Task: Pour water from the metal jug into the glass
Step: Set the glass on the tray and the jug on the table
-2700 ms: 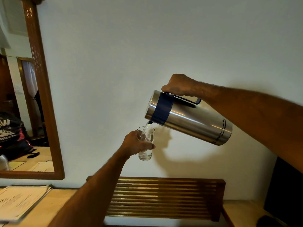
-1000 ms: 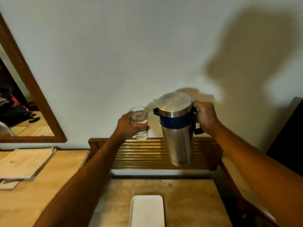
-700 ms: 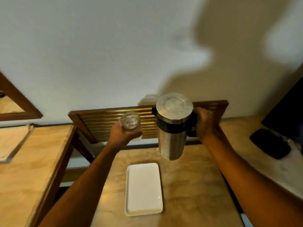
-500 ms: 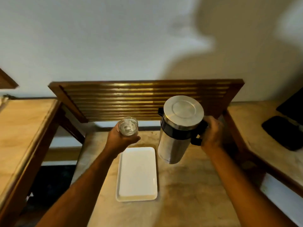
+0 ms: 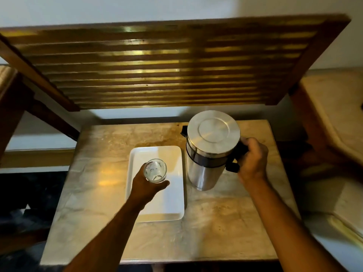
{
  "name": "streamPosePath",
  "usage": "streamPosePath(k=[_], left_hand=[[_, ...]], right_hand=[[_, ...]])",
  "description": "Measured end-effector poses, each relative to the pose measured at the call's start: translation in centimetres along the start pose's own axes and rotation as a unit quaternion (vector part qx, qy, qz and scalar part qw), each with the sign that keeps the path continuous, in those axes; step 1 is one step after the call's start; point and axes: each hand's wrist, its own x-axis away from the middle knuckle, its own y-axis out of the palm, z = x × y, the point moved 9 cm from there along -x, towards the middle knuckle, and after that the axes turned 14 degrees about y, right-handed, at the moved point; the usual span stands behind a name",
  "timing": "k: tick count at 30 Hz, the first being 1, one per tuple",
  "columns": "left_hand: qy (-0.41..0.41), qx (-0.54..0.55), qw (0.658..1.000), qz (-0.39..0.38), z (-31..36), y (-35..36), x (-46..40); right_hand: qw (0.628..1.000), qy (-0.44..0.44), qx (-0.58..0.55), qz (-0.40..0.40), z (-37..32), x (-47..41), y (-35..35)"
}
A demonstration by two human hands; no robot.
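The metal jug (image 5: 208, 154) stands upright at the right of the small table, its round steel lid facing up and a dark band below it. My right hand (image 5: 252, 160) grips its dark handle on the right side. Whether the jug's base touches the tabletop I cannot tell. My left hand (image 5: 146, 185) holds the clear glass (image 5: 155, 170) from its left side, over the white tray (image 5: 172, 209). The glass has water in it and stays upright, close above the tray or on it.
The marble-topped table (image 5: 98, 185) has a drop at its left and front edges. A slatted wooden rack (image 5: 157, 65) leans behind it against the wall. Higher wooden counters flank it, one at the left (image 5: 5, 79) and one at the right (image 5: 334, 107).
Pouring has stopped and the jug is upright again. Both hands have come down from in front of the wall to the table, the glass now over the tray, the jug beside it.
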Motion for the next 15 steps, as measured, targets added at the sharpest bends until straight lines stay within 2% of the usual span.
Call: streamPosePath(k=[15], left_hand=[[0.022,0.015,1.0,0.004,-3.8,2.4,-1.7]], right_hand=[[0.999,-0.012,-0.029,-0.02,3.3,-1.6,0.0]])
